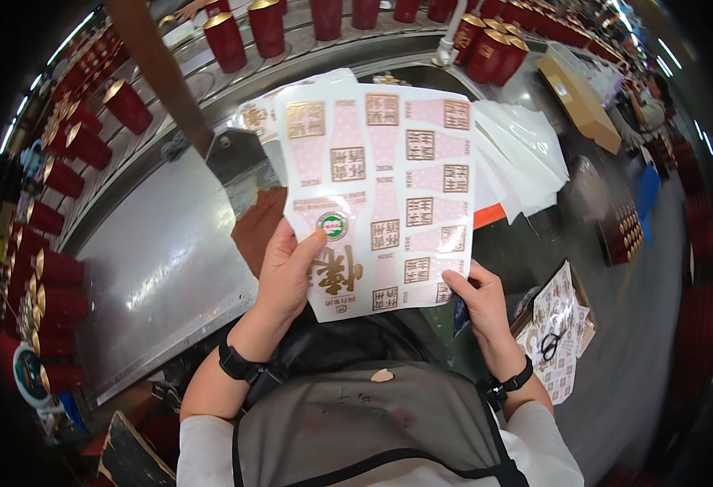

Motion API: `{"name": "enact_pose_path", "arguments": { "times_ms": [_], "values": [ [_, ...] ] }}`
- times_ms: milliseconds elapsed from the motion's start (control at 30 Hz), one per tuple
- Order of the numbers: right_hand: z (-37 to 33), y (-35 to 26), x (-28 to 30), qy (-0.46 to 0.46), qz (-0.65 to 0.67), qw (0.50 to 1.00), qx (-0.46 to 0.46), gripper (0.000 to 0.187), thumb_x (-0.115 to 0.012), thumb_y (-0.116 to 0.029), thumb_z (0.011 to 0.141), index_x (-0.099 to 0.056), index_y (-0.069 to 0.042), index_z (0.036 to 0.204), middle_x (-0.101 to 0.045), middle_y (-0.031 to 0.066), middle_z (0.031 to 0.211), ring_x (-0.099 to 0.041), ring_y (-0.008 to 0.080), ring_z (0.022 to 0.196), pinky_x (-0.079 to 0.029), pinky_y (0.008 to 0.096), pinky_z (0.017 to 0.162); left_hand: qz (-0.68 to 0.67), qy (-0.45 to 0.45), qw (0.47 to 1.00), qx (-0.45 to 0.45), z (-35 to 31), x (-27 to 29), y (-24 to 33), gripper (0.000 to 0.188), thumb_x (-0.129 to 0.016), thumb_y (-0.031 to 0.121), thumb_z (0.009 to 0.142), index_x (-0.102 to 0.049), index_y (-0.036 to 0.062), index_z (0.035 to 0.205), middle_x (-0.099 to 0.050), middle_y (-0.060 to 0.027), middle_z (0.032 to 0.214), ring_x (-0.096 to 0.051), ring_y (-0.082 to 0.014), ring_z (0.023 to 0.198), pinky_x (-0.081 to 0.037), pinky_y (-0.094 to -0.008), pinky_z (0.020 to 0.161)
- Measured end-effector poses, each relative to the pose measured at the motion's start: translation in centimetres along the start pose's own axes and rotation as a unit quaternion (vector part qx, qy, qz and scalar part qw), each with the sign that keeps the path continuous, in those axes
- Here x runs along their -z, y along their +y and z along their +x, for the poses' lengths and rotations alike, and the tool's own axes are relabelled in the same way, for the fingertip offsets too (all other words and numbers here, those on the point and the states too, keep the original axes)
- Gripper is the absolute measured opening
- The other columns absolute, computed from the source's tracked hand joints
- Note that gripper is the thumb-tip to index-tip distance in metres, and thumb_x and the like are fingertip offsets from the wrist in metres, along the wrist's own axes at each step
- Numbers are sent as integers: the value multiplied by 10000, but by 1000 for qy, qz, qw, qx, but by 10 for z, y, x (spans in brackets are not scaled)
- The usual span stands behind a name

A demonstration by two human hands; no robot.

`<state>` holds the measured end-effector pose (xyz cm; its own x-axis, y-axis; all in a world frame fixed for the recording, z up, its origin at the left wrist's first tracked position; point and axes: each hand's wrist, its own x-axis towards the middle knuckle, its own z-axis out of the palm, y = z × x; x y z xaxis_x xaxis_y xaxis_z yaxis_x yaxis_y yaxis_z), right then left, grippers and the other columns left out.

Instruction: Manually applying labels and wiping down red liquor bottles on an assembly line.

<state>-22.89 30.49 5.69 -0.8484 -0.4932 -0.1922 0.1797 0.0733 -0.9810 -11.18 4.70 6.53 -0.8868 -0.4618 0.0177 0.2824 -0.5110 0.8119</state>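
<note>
A white glossy label sheet [348,191] with pink shapes, gold printed squares and a small round green mark is stretched out in front of me. At its lower left edge, my left hand [287,272] pinches it with the thumb on top. My right hand [482,302] grips the lower right edge, also thumb uppermost. The fingers of both hands are partly hidden under the sheet. Behind it lie more white sheets [527,150], and a brown piece of material [261,231] shows beside my left hand.
A conveyor [198,81] carrying dark red canisters [225,42] with gold tops curves round the far and left sides. A metal work surface [157,276] lies to my left. At right, scissors [549,347] rest on printed sheets; a cardboard box [577,101] stands farther off. Another person [653,105] is at far right.
</note>
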Motion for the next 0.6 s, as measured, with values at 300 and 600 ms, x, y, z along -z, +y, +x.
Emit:
{"name": "enact_pose_path", "arguments": {
  "times_ms": [300, 600],
  "values": [
    [15, -34, 31, -47, -49, 996, 57, 550, -773, -88, 794, -524, 15, 1273, -662, 100, 1087, -520, 80, 777, -453, 238, 771, 46, 2, 999, -16, -3, 13, 4, 476, -554, 53, 913, -446, 37, 1376, -582, -102, 1308, -575, -209, 1174, -453, -347, 1002],
    [50, -85, 15, -263, -93, 960, -1, 530, -751, -62, 824, -548, 6, 1309, -668, 71, 1166, -611, 128, 1038, -459, 287, 933, 45, -104, 993, -22, -16, 35, 23, 499, -551, 39, 916, -431, 12, 1400, -594, -112, 1301, -565, -208, 1192, -428, -361, 1020]
  ]
}}
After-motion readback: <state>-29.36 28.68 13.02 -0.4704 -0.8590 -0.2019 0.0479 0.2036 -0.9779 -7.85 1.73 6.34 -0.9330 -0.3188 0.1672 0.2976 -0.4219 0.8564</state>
